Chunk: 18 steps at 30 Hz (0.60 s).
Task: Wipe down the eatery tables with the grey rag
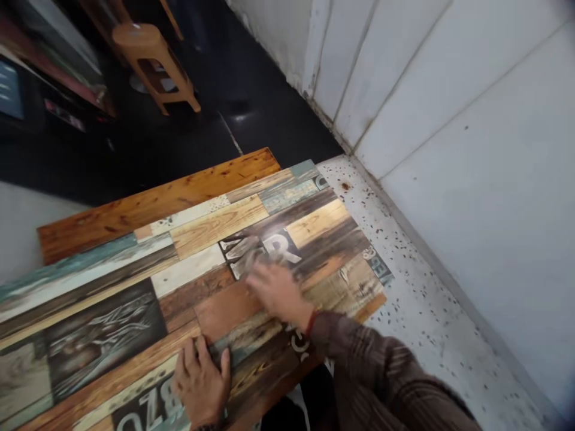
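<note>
A tabletop [233, 305] printed like patchwork wood planks with letters spreads in front of me. My left hand [200, 380] lies flat near its front edge, fingers apart and holding nothing. Farther out, my right hand [278, 290] presses down beside the printed white R, its fingers bent and smeared by motion. A small blurred greyish patch [263, 258] shows at those fingertips; I cannot tell what it is. A red band circles the right wrist below a brown plaid sleeve [381, 365].
Along the table's far side runs a wooden bench [157, 197]. An orange-brown plastic stool [155, 63] stands on the dark floor [251, 102]. A white panelled wall [485, 155] and a speckled ledge [431, 317] border the right. Shelves [58, 66] stand at upper left.
</note>
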### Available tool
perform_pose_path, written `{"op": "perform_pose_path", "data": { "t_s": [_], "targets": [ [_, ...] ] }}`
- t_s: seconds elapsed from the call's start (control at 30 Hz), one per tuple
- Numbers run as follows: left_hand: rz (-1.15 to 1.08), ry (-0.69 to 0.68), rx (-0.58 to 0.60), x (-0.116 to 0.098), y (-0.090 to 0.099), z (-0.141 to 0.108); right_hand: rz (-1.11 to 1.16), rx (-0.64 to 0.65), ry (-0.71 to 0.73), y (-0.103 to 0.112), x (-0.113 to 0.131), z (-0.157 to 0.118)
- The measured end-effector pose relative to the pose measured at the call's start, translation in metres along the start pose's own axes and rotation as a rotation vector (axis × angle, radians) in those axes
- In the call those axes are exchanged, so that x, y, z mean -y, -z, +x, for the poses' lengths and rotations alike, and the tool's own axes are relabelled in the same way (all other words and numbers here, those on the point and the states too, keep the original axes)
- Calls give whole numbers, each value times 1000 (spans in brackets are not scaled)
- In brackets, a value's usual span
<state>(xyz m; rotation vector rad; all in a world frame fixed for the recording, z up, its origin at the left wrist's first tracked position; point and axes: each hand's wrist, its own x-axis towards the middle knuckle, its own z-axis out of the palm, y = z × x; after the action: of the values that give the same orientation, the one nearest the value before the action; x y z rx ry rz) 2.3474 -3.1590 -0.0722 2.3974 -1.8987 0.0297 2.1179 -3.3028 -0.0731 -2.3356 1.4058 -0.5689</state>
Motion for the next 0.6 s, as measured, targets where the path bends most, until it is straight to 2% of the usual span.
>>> {"op": "perform_pose_path", "data": {
  "t_s": [0.07, 0.1, 0.13, 0.17, 0.23, 0.3, 0.37, 0.43, 0.47, 0.5, 0.53, 0.6],
  "targets": [
    [21, -18, 11, 4, -3, -2, 57, 97, 238, -32, 42, 23],
    [35, -15, 22, 6, -4, -2, 72, 125, 293, -39, 48, 34],
    [48, -8, 33, 8, -5, -3, 75, 138, 293, -40, 42, 44],
    [60, 2, 40, 10, -5, -4, 65, 134, 242, -35, 26, 52],
    [74, 17, 47, 14, -6, -5, 3, 63, 25, -10, -32, 66],
    [71, 19, 46, 18, -7, -7, -70, -36, -176, 28, -101, 71],
    [59, 6, 46, 22, -8, -10, -134, -152, -341, 65, -159, 72],
    [44, -8, 43, 27, -9, -12, -147, -287, -431, 85, -185, 77],
    [37, -14, 41, 29, -11, -13, -138, -346, -448, 85, -182, 83],
    [31, -13, 36, 31, -12, -13, -122, -389, -442, 77, -168, 92],
    [28, -11, 28, 32, -13, -14, -92, -399, -407, 61, -142, 104],
    [27, -12, 9, 36, -17, -16, -20, -297, -235, 12, -62, 131]
  ]
}}
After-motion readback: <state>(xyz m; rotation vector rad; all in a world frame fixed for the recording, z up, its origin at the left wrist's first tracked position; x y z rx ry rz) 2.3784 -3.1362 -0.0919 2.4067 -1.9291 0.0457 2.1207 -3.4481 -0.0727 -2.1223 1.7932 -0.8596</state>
